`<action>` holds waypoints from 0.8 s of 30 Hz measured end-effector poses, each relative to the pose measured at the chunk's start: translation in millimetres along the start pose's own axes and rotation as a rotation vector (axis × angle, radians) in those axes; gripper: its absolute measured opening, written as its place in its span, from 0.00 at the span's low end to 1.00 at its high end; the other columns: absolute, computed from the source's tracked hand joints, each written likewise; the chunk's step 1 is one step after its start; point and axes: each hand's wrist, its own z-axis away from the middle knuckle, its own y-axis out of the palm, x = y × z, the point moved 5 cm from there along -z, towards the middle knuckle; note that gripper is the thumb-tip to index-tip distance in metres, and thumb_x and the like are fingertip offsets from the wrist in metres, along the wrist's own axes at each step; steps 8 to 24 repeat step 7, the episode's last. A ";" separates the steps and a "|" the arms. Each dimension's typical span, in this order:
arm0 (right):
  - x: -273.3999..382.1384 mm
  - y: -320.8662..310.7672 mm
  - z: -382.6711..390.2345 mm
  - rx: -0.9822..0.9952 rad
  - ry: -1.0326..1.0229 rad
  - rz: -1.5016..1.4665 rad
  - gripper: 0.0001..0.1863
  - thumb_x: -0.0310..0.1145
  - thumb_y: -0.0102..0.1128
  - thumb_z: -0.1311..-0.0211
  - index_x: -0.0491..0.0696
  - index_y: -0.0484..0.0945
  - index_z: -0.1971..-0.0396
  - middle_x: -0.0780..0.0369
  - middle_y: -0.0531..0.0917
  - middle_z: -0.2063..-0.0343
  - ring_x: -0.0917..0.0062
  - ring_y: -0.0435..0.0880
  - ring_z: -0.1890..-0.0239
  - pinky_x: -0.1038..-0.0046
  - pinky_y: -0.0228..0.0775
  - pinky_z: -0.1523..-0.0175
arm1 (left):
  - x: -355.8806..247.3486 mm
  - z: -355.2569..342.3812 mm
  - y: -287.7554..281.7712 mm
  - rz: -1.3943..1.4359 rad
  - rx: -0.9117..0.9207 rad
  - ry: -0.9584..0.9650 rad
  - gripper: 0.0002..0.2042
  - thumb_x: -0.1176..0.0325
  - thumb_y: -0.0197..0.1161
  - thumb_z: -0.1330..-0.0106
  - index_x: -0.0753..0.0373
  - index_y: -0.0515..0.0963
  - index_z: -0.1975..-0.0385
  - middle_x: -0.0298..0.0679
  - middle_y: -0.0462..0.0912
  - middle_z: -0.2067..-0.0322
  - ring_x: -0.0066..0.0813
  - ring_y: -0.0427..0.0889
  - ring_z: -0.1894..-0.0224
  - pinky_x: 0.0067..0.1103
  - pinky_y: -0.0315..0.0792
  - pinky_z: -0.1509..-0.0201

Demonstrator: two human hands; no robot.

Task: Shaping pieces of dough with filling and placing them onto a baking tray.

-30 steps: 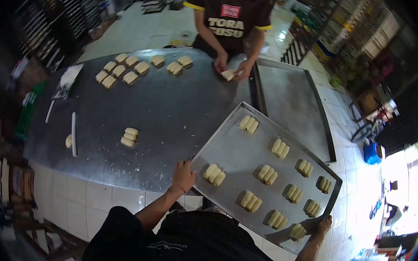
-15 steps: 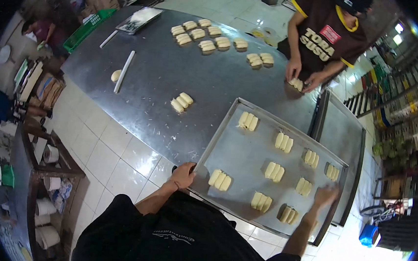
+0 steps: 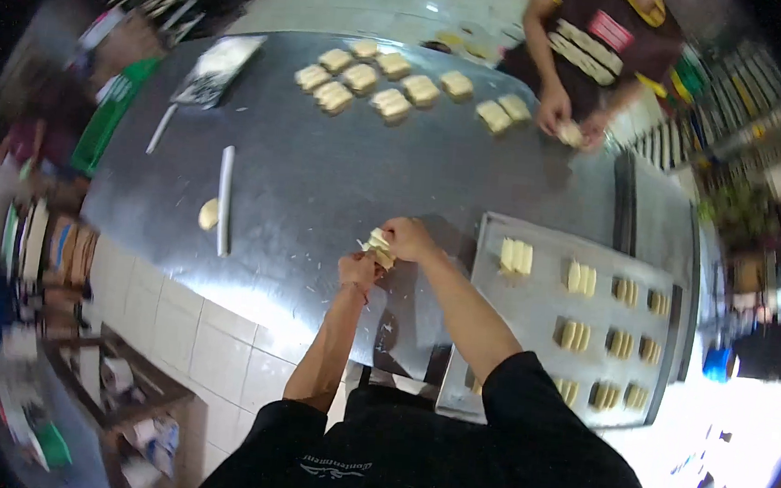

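Over the steel table (image 3: 321, 193), a cluster of pale dough rolls (image 3: 379, 246) sits between my two hands, partly hidden by the fingers. My left hand (image 3: 361, 269) closes on its near left side. From the right, my right hand (image 3: 409, 239) grips its upper side. Beside my right forearm lies a metal baking tray (image 3: 533, 301) bearing several similar clusters, such as one dough cluster (image 3: 516, 256) in its far left corner. My right arm covers the tray's near left part.
More dough clusters (image 3: 360, 77) stand along the table's far side. A white rolling pin (image 3: 225, 199) and a dough ball (image 3: 208, 214) lie left; beyond is a floured tray (image 3: 221, 67). Across the table, a co-worker's hands (image 3: 569, 128) hold dough. A second tray (image 3: 664, 210) adjoins mine.
Both my hands have left the baking tray's edges and come together over the table, where they now hold the lone dough cluster. The tray sits farther right in view, which has shifted.
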 end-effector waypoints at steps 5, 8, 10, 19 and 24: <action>-12.5 -10.1 85.2 0.059 0.295 -0.672 0.16 0.36 0.56 0.38 0.39 0.78 0.57 0.59 0.83 0.66 0.75 0.80 0.64 0.73 0.71 0.58 | 5.2 52.4 7.2 0.151 0.318 -0.072 0.12 0.67 0.55 0.32 0.68 0.72 0.55 0.41 0.79 0.60 0.29 0.79 0.60 0.25 0.76 0.56; -33.7 -24.9 148.9 -0.075 0.227 -0.717 0.17 0.35 0.59 0.38 0.45 0.76 0.51 0.58 0.81 0.58 0.75 0.77 0.51 0.76 0.65 0.43 | 10.6 78.7 35.2 0.200 0.489 -0.109 0.17 0.65 0.57 0.32 0.65 0.67 0.48 0.41 0.77 0.54 0.31 0.77 0.53 0.27 0.73 0.48; -33.7 -24.9 148.9 -0.075 0.227 -0.717 0.17 0.35 0.59 0.38 0.45 0.76 0.51 0.58 0.81 0.58 0.75 0.77 0.51 0.76 0.65 0.43 | 10.6 78.7 35.2 0.200 0.489 -0.109 0.17 0.65 0.57 0.32 0.65 0.67 0.48 0.41 0.77 0.54 0.31 0.77 0.53 0.27 0.73 0.48; -33.7 -24.9 148.9 -0.075 0.227 -0.717 0.17 0.35 0.59 0.38 0.45 0.76 0.51 0.58 0.81 0.58 0.75 0.77 0.51 0.76 0.65 0.43 | 10.6 78.7 35.2 0.200 0.489 -0.109 0.17 0.65 0.57 0.32 0.65 0.67 0.48 0.41 0.77 0.54 0.31 0.77 0.53 0.27 0.73 0.48; -33.7 -24.9 148.9 -0.075 0.227 -0.717 0.17 0.35 0.59 0.38 0.45 0.76 0.51 0.58 0.81 0.58 0.75 0.77 0.51 0.76 0.65 0.43 | 10.6 78.7 35.2 0.200 0.489 -0.109 0.17 0.65 0.57 0.32 0.65 0.67 0.48 0.41 0.77 0.54 0.31 0.77 0.53 0.27 0.73 0.48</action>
